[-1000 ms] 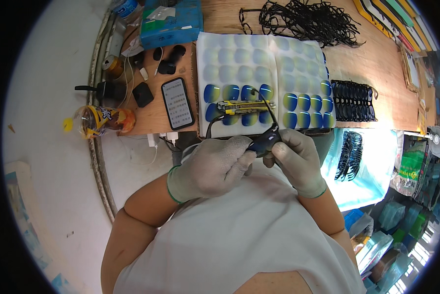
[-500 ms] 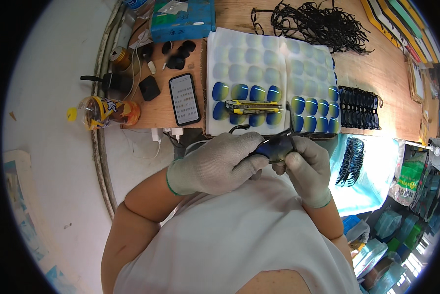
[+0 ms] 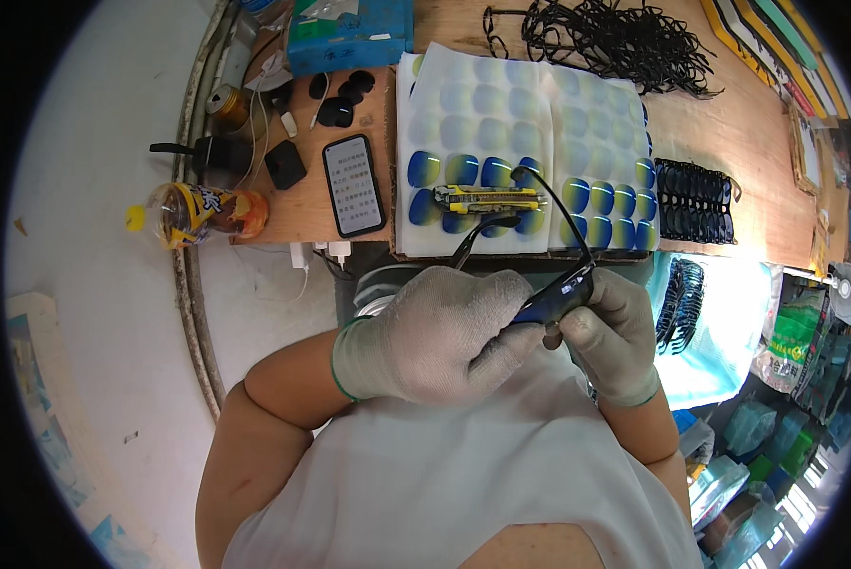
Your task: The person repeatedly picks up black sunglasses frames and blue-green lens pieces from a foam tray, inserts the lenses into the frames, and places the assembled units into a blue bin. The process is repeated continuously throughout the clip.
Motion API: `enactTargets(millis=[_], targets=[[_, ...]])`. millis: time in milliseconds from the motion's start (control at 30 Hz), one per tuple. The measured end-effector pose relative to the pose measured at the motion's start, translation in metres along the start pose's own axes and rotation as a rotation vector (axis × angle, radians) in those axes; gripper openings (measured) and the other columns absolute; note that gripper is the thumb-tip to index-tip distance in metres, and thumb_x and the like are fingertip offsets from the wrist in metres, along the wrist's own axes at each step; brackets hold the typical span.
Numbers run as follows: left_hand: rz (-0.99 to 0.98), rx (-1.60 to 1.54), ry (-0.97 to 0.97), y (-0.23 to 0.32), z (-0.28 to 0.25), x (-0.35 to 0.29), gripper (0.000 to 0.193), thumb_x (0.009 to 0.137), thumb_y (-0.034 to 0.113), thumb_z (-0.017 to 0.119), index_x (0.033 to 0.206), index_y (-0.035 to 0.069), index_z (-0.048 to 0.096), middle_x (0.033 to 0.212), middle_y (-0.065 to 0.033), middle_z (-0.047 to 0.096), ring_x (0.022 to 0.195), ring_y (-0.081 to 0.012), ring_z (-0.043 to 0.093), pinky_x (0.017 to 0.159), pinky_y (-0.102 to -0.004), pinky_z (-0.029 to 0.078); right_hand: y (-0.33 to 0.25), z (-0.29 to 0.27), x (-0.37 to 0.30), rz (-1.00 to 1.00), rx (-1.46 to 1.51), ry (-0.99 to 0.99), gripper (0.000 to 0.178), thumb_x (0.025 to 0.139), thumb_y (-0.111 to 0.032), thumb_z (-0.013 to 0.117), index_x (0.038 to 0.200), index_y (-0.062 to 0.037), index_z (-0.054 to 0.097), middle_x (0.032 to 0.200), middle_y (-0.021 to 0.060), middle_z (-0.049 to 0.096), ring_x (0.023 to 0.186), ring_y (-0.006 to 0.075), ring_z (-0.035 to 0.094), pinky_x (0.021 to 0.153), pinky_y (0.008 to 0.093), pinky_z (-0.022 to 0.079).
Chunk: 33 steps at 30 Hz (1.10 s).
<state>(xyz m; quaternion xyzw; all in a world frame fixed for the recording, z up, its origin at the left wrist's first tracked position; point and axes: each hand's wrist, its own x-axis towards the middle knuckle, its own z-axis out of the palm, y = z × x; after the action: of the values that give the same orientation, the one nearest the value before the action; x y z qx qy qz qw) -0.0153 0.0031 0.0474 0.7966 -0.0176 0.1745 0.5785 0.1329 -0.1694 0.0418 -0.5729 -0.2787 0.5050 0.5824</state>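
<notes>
Both of my hands wear pale grey knit gloves. Between them is a pair of black sunglasses (image 3: 556, 300), its temples pointing away from me. My left hand (image 3: 449, 332) pinches one side of the front, hiding much of that lens. At the other side, near the hinge, my right hand (image 3: 613, 337) has its thumb and fingers closed on the frame. Just beyond lie sheets of blue-to-yellow tinted lenses (image 3: 577, 199) in rows, partly under translucent paper. A yellow utility knife (image 3: 487, 199) rests on them.
Left on the bench are a phone (image 3: 354, 185), loose dark lenses (image 3: 336, 112), a drink bottle (image 3: 207, 216) and a blue box (image 3: 350, 36). Tangled black frames (image 3: 625, 47) lie at the back. Stacked glasses (image 3: 694, 202) sit right, with more on a bright blue sheet (image 3: 720, 332).
The sunglasses have tilted in my hands, and their temples now rise over the lens sheets. Both hands have shifted slightly toward me and to the right.
</notes>
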Motion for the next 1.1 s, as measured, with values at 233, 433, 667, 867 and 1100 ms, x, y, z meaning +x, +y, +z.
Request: enactTargets(millis=[233,433,667,867,1100], targets=[[0.049,0.1,0.027,-0.002,0.002,-0.004,0.016,0.094,0.007,0.068,0.101,-0.005,0.059,0.069,-0.0118,0.06,0.05,-0.0274,0.059,0.047,-0.0366,0.046,0.007,0.0,0.011,-0.011,0.01,-0.021,0.022,0.097,-0.019,0.063,0.086,0.0001,0.064,0.077,0.0007,0.062,0.068,0.0056,0.05,0.062,0.0236,0.042],[-0.158,0.12,0.048,-0.01,0.011,-0.003,0.029,0.097,0.009,0.064,0.117,-0.008,0.051,0.077,-0.0157,0.064,0.057,-0.028,0.065,0.052,-0.0359,0.05,0.002,-0.003,0.017,-0.146,-0.338,0.056,0.016,0.091,-0.012,0.066,0.083,0.0011,0.065,0.073,0.0045,0.061,0.062,0.0109,0.052,0.059,0.0264,0.042],[-0.168,0.239,-0.024,0.001,0.025,0.011,0.033,0.094,0.011,0.063,0.117,-0.006,0.046,0.068,-0.0178,0.062,0.056,-0.0392,0.066,0.052,-0.0467,0.052,0.006,-0.018,0.014,-0.269,-0.35,0.033,0.015,0.088,-0.008,0.07,0.078,0.0017,0.066,0.071,0.0097,0.064,0.064,0.0178,0.06,0.059,0.0303,0.046],[-0.099,0.388,-0.15,0.001,0.031,0.03,0.034,0.089,0.007,0.068,0.115,-0.008,0.052,0.066,-0.0132,0.061,0.052,-0.0334,0.063,0.048,-0.0411,0.05,-0.01,-0.058,0.011,-0.099,-0.429,-0.048,0.047,0.08,-0.016,0.082,0.117,0.0014,0.06,0.107,0.0162,0.066,0.085,0.0205,0.067,0.075,0.0336,0.054],[-0.324,0.537,-0.602,0.003,0.051,0.073,0.033,0.089,0.022,0.068,0.114,0.003,0.058,0.063,-0.0138,0.061,0.054,-0.0358,0.063,0.052,-0.0462,0.05,0.028,-0.097,0.003,-0.548,-0.616,0.019,0.057,0.069,-0.017,0.088,0.116,-0.0043,0.059,0.129,0.0242,0.057,0.131,0.0445,0.052,0.113,0.0543,0.038]])
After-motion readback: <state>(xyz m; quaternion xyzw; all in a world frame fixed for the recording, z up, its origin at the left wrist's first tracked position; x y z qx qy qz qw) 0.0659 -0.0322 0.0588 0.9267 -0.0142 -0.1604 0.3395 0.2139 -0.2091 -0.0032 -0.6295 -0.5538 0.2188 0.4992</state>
